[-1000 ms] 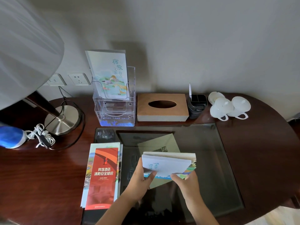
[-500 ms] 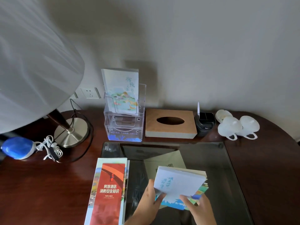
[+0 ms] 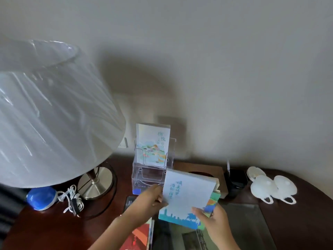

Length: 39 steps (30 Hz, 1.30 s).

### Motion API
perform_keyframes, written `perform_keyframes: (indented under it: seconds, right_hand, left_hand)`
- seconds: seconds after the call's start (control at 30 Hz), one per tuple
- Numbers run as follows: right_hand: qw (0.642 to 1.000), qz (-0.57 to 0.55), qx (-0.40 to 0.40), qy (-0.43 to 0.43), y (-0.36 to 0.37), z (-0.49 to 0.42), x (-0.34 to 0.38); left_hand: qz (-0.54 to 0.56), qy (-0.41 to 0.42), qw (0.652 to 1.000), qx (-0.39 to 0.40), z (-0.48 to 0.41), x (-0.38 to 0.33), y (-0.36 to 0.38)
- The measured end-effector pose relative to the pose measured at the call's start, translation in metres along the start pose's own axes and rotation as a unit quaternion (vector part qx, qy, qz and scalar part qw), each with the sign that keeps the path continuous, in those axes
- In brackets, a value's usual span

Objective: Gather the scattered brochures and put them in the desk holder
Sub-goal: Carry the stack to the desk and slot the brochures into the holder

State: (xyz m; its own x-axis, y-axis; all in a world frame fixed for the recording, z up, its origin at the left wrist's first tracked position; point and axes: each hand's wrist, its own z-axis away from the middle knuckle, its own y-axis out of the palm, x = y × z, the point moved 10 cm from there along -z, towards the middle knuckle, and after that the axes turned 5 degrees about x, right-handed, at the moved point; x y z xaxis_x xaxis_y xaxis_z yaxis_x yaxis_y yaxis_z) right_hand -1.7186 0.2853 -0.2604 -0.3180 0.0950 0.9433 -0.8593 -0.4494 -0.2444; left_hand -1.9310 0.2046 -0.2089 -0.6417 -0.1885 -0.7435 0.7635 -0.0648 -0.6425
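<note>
1. At lower centre of the frame, a stack of brochures (image 3: 187, 197) is held off the tabletop (image 3: 306, 222), tilted, with its pale cover and blue lettering facing the camera.
2. Left hand (image 3: 147, 201): fingers curled round the left edge of the stack, gripping it.
3. Right hand (image 3: 214, 222): pinches the lower right corner of the stack, thumb on the front cover and the fingers behind.
4. Holder (image 3: 153, 175): a clear plastic tiered rack, standing against the wall at centre, just behind and left of the raised stack. The stack's upper left corner overlaps the holder's lower front in this view; whether they touch cannot be told.
5. Single brochure (image 3: 153, 143): stands upright in the rear, uppermost tier of the holder.
6. Red brochure (image 3: 138, 237): lies flat at the bottom edge of the frame, partly hidden by the left forearm, on top of other leaflets.
7. Lamp (image 3: 50, 114): a large white shade fills the left of the frame, with its metal base on the tabletop to the left of the holder.
8. Blue object (image 3: 40, 198) with a bundled white cord: lower left, beside the lamp base.
9. Tissue box (image 3: 203, 170), black pen pot (image 3: 236, 179) and white cups (image 3: 272, 188): in a row to the right of the holder, along the wall.
10. Glass sheet (image 3: 252, 222): lies on the tabletop at lower right.
</note>
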Motion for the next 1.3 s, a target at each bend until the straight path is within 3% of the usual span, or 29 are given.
perform_keyframes:
  seconds: [0.07, 0.2, 0.37, 0.57, 0.9, 1.1, 1.3]
  right_hand:
    - [0.998, 0.013, 0.028, -0.063, 0.024, -0.021, 0.058]
    - [0.994, 0.014, 0.031, -0.107, 0.056, -0.074, 0.13]
    - [0.989, 0.042, 0.036, -0.138, 0.089, -0.131, 0.168]
    - [0.987, 0.025, 0.034, -0.152, 0.106, -0.162, 0.158]
    - [0.992, 0.055, 0.043, -0.103, 0.127, -0.176, 0.106]
    - [0.977, 0.157, -0.056, -0.129, 0.124, -0.162, 0.108]
    - [0.978, 0.177, -0.086, -0.063, 0.125, -0.151, 0.09]
  left_hand:
    - [0.028, -0.019, 0.998, -0.061, -0.008, 0.002, -0.052]
    - [0.026, -0.033, 0.983, -0.18, -0.025, 0.013, -0.129]
    - [0.131, -0.054, 0.962, -0.233, -0.057, 0.039, -0.17]
    - [0.167, -0.074, 0.948, -0.259, -0.083, 0.055, -0.179]
    - [0.14, -0.098, 0.964, -0.202, -0.087, 0.091, -0.15]
    - [0.05, -0.139, 0.961, -0.234, -0.075, 0.12, -0.137]
    - [0.058, -0.147, 0.939, -0.306, -0.065, 0.124, -0.133]
